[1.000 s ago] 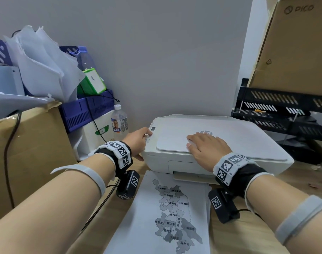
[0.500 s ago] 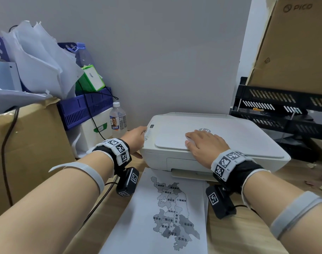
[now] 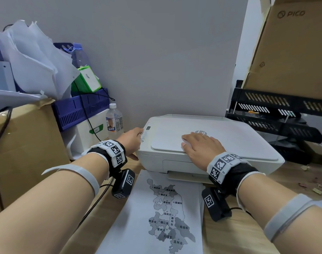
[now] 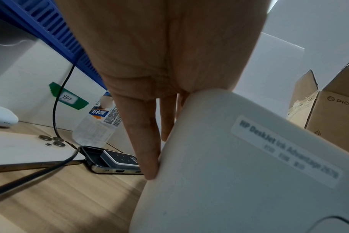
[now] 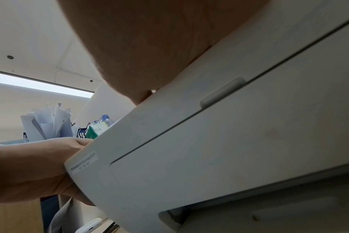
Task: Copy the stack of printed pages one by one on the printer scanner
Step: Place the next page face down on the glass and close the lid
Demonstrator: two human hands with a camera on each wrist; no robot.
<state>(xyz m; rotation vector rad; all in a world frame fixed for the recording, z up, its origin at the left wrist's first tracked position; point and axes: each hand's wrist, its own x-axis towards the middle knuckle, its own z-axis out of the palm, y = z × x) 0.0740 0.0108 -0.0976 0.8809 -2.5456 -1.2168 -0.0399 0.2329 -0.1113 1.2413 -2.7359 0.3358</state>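
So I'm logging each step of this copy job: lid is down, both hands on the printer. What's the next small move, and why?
Probably press a copy button with the left hand: its fingertip sits at the button strip on the printer, and the right hand rests flat on the closed lid. Whether a page is inside cannot be seen; a map page lies in front.

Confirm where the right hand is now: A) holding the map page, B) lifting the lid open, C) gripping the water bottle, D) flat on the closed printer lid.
D: the right hand lies flat, fingers straight, on the printer lid, which is shut.
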